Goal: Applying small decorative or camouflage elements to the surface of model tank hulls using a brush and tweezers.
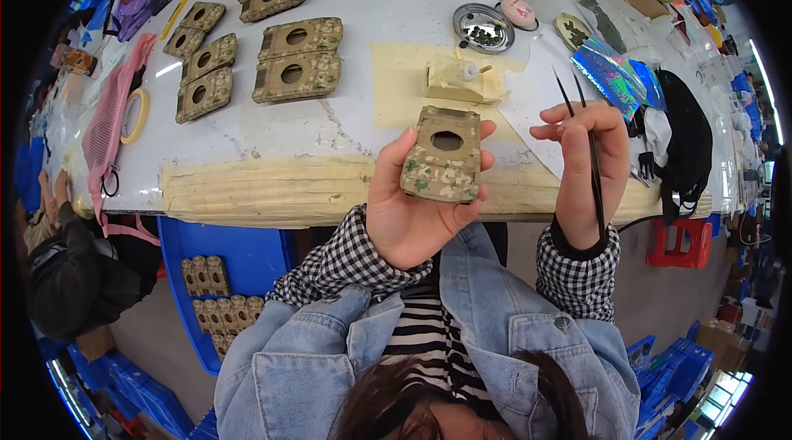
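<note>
Both forearms come up from the near edge, in checked cuffs under pale denim sleeves, and rise side by side toward the far side. The left hand [417, 205] sits near the middle, palm turned up and open toward the camera, its thumb raised on the left and its fingers [485, 161] curled round from the right, so that the hand is cupped and gripping. The right hand [587, 161] stands just to its right, a little apart, wrist upright, fingers bent inward to the left and pinched together with the thumb.
</note>
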The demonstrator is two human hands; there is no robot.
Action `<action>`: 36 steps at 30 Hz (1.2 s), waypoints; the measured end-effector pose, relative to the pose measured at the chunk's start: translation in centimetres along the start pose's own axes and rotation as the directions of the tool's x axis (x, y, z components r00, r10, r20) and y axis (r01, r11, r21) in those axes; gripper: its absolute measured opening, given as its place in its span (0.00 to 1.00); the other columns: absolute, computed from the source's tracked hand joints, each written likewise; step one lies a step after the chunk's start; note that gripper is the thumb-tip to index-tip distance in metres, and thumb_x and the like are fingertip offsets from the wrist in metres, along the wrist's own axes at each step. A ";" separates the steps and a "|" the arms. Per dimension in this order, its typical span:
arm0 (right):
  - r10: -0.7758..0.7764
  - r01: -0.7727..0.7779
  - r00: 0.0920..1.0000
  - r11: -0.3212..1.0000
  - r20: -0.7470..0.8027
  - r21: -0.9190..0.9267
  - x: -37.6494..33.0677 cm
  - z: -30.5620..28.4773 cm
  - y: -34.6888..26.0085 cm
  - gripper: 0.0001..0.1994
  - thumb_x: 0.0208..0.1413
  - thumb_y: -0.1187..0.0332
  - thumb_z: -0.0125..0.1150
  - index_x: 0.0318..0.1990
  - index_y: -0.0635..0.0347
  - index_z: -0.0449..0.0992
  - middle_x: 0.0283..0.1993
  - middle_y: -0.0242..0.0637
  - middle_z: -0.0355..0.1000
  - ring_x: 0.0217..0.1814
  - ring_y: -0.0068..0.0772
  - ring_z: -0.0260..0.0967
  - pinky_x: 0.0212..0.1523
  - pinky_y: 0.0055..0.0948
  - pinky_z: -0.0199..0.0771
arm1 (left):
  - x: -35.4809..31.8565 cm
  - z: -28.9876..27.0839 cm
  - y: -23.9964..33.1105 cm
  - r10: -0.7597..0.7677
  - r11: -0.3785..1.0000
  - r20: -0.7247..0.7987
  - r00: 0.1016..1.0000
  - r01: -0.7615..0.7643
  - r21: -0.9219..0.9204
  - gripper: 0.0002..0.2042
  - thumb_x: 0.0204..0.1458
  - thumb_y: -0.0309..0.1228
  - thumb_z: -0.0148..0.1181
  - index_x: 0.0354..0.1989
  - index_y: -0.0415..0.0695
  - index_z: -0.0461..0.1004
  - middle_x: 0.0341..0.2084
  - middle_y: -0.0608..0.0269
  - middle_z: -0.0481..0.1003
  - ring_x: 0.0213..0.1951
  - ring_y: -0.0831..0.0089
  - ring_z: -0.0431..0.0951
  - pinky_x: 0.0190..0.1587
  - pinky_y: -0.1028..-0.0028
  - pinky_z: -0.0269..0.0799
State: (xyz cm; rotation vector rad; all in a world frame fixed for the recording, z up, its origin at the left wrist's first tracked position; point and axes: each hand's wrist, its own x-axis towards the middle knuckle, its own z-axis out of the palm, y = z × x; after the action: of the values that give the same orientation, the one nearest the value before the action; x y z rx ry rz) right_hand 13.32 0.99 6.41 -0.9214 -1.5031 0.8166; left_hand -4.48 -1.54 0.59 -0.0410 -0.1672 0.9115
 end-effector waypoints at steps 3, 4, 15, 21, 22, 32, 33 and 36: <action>-0.035 0.035 0.999 0.997 -0.003 -0.074 1.4 0.7 0.2 0.06 0.60 0.73 0.47 0.39 0.67 0.68 0.35 0.34 0.67 0.37 0.22 0.66 0.42 0.21 0.67 | -0.2 0.3 0.1 0.002 0.999 0.001 1.000 -0.002 -0.052 0.38 0.56 0.51 0.43 0.65 0.36 0.36 0.47 0.51 0.65 0.40 0.66 0.72 0.46 0.72 0.74; -0.087 0.091 0.996 0.973 0.029 -0.213 2.0 0.7 0.6 0.06 0.58 0.74 0.50 0.38 0.66 0.71 0.34 0.34 0.68 0.35 0.22 0.66 0.38 0.21 0.66 | -0.3 0.4 0.1 0.003 0.997 -0.003 1.000 -0.004 -0.077 0.38 0.56 0.50 0.43 0.65 0.37 0.36 0.46 0.51 0.65 0.40 0.66 0.72 0.46 0.72 0.74; -0.342 0.367 0.924 0.668 0.171 -0.647 4.6 2.6 3.2 0.05 0.43 0.74 0.65 0.30 0.60 0.77 0.24 0.34 0.71 0.28 0.33 0.66 0.30 0.29 0.66 | -0.2 -0.6 0.4 -0.038 0.945 0.142 0.989 0.082 -0.317 0.34 0.59 0.49 0.38 0.63 0.34 0.43 0.47 0.39 0.67 0.44 0.58 0.75 0.47 0.72 0.76; -0.360 0.386 0.917 0.692 0.172 -0.610 4.8 2.6 3.6 0.05 0.43 0.75 0.65 0.30 0.61 0.77 0.25 0.35 0.71 0.28 0.33 0.66 0.30 0.28 0.65 | 0.1 -0.5 0.1 -0.056 0.930 0.171 0.984 0.114 -0.350 0.35 0.59 0.49 0.38 0.63 0.32 0.42 0.46 0.39 0.68 0.42 0.58 0.75 0.46 0.73 0.76; -0.365 0.389 0.915 0.694 0.169 -0.606 4.8 2.6 3.5 0.05 0.43 0.75 0.65 0.29 0.61 0.77 0.25 0.35 0.71 0.28 0.33 0.66 0.29 0.28 0.65 | 0.1 -0.5 0.1 -0.058 0.931 0.173 0.983 0.116 -0.345 0.35 0.59 0.49 0.39 0.63 0.31 0.42 0.45 0.39 0.68 0.42 0.58 0.75 0.46 0.73 0.76; -0.274 0.295 0.950 0.944 0.148 -0.148 1.2 2.3 -1.5 0.04 0.51 0.78 0.57 0.35 0.65 0.73 0.31 0.36 0.69 0.31 0.26 0.63 0.34 0.22 0.62 | -0.1 -0.2 -0.3 -0.053 0.954 0.112 0.992 0.083 -0.287 0.33 0.58 0.52 0.38 0.60 0.33 0.50 0.43 0.43 0.69 0.39 0.63 0.76 0.42 0.74 0.78; -0.247 0.268 0.955 0.956 0.165 -0.122 1.1 2.4 -1.5 0.04 0.52 0.77 0.56 0.35 0.64 0.73 0.31 0.35 0.68 0.30 0.25 0.62 0.34 0.21 0.62 | -0.1 -0.5 -0.4 -0.052 0.955 0.108 0.993 0.081 -0.286 0.33 0.58 0.52 0.38 0.59 0.34 0.52 0.43 0.43 0.69 0.38 0.63 0.76 0.41 0.74 0.78; -0.174 0.187 0.965 0.981 0.199 -0.051 0.8 2.9 -1.4 0.02 0.54 0.76 0.54 0.34 0.64 0.71 0.31 0.34 0.68 0.29 0.22 0.60 0.32 0.20 0.61 | -0.2 -0.7 -0.5 -0.063 0.954 0.105 0.992 0.091 -0.287 0.31 0.58 0.53 0.37 0.57 0.36 0.57 0.43 0.44 0.69 0.38 0.64 0.76 0.41 0.74 0.78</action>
State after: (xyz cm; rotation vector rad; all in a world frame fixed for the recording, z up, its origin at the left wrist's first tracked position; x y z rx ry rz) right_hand 10.27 1.04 7.69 -0.7584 -1.7666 0.7408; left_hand -4.10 -1.92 -0.03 -0.2638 -0.3891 0.8046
